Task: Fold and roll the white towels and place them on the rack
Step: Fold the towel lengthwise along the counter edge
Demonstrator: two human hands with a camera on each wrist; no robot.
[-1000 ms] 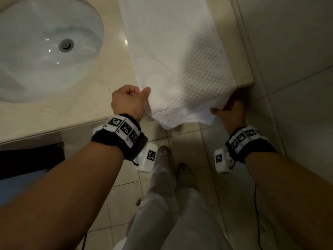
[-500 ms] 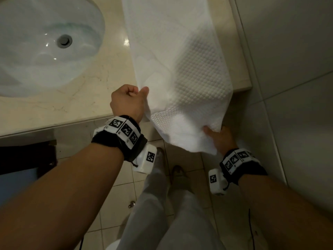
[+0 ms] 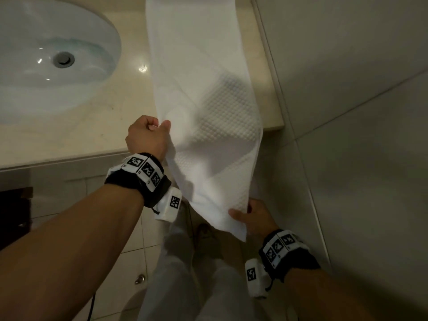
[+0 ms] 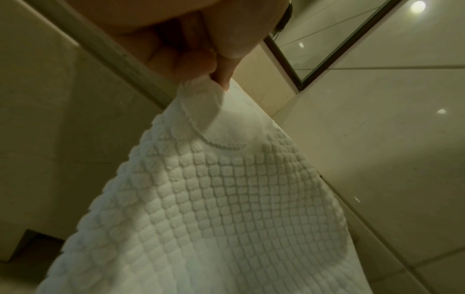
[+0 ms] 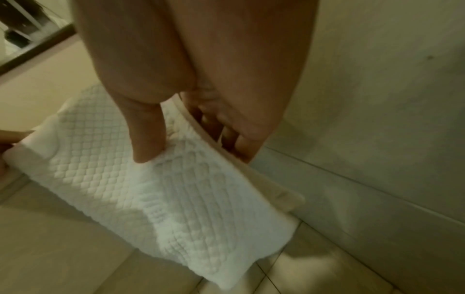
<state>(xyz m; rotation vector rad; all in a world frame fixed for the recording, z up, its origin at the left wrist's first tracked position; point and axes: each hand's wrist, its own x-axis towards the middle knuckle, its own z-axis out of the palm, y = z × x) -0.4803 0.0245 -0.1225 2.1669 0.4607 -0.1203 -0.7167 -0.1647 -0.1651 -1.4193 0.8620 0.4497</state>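
My left hand (image 3: 148, 135) is curled into a fist at the front edge of the tabletop (image 3: 69, 135), thumb and fingers pinching the left edge of the white towel (image 3: 208, 112); my right hand (image 3: 254, 216) sits lower, below the tabletop's edge and near the tiled wall (image 3: 347, 112), thumb on top of the towel's hanging end and fingers underneath, gripping it; both forearms reach forward, each with a black wrist strap bearing square printed markers; the towel lies in a long strip on the tabletop, its near end draping off the edge between my two hands; the left wrist view shows what the head view hides, my fingertips (image 4: 198, 59) clamping a smooth hem corner above the waffle weave; the right wrist view shows my thumb (image 5: 148, 139) pressed into the cloth and the floor tiles (image 5: 62, 258) beneath; a round white sink (image 3: 46, 54) is set in the tabletop left of the towel; its bowl shows only a metal drain (image 3: 63, 59).
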